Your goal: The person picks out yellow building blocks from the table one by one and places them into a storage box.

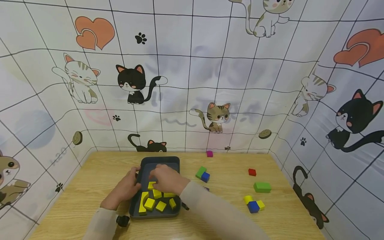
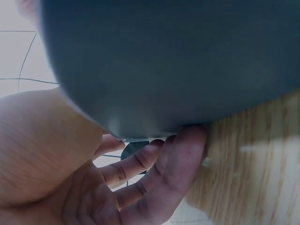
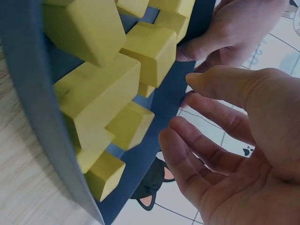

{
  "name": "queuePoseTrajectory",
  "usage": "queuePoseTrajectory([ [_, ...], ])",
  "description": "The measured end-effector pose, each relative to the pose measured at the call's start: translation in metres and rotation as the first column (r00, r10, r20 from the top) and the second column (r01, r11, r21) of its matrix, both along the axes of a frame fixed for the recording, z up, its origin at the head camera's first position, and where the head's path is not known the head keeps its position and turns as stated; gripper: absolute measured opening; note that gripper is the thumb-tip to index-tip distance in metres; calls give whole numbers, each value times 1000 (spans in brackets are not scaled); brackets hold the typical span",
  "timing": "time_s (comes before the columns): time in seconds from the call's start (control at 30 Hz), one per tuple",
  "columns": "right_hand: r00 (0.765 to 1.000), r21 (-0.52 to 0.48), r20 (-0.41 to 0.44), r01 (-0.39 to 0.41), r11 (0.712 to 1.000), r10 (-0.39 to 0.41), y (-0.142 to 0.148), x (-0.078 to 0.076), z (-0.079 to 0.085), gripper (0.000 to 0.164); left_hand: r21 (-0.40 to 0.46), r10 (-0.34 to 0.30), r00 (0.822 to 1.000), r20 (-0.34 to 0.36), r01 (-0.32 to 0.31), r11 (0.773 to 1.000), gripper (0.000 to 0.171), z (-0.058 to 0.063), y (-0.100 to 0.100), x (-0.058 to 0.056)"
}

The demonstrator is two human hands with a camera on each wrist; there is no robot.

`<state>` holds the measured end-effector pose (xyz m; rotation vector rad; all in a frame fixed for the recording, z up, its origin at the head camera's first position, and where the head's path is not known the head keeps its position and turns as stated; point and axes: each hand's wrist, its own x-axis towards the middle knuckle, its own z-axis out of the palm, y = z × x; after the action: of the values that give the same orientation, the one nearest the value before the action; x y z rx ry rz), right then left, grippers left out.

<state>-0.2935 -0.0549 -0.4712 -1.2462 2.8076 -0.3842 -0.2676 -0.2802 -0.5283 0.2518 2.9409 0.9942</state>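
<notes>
A dark grey tray (image 1: pixel 160 161) lies on the table, with several yellow blocks (image 1: pixel 150 203) gathered in its near part. At its left side, my left hand (image 1: pixel 127 186) grips the wall, thumb over the rim. In the left wrist view, the fingers (image 2: pixel 185 159) press against the outside of the tray wall (image 2: pixel 164 70). Over the tray's far part hovers my right hand (image 1: pixel 168 180), fingers bent apart and holding nothing. The right wrist view has that right hand (image 3: pixel 220 136) beside the yellow blocks (image 3: pixel 101 93), thumb separate from the fingers.
Right of the tray lie a green block (image 1: pixel 200 171) and a blue block (image 1: pixel 205 177). Farther right are a red block (image 1: pixel 252 172), a green block (image 1: pixel 262 187), and a blue block (image 1: pixel 253 207) touching yellow ones. A magenta block (image 1: pixel 209 154) sits at the back edge.
</notes>
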Motion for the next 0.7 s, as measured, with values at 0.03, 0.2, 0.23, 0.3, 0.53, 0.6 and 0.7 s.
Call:
queuePoseTrajectory([
  [0.03, 1000, -1, 1, 8, 1000, -8, 3, 1, 2, 32, -1, -1, 1000, 1, 1, 1000, 67, 0, 0, 0],
  [0.2, 999, -31, 6, 38, 999, -38, 21, 6, 6, 31, -17, 2, 1000, -10, -2, 1000, 66, 1, 1, 1],
  [0.23, 999, -38, 7, 41, 998, -41, 26, 7, 7, 31, -20, 3, 1000, -13, -3, 1000, 66, 1, 2, 2],
  [0.3, 999, -50, 9, 51, 997, -51, 35, 8, 6, 31, -23, 6, 1000, -17, -7, 1000, 66, 1, 2, 2],
  [0.53, 989, -94, 80, 129, 987, -121, 72, 12, 4, 33, -22, 25, 1000, -4, -26, 999, 68, 0, 3, 1],
  [0.6, 986, -106, 99, 147, 983, -137, 83, 13, 4, 33, -23, 33, 999, 1, -33, 999, 68, 0, 3, 1],
  [0.7, 984, -129, 99, 161, 979, -148, 100, 15, 3, 32, -25, 36, 999, 2, -36, 999, 68, 0, 3, 1],
])
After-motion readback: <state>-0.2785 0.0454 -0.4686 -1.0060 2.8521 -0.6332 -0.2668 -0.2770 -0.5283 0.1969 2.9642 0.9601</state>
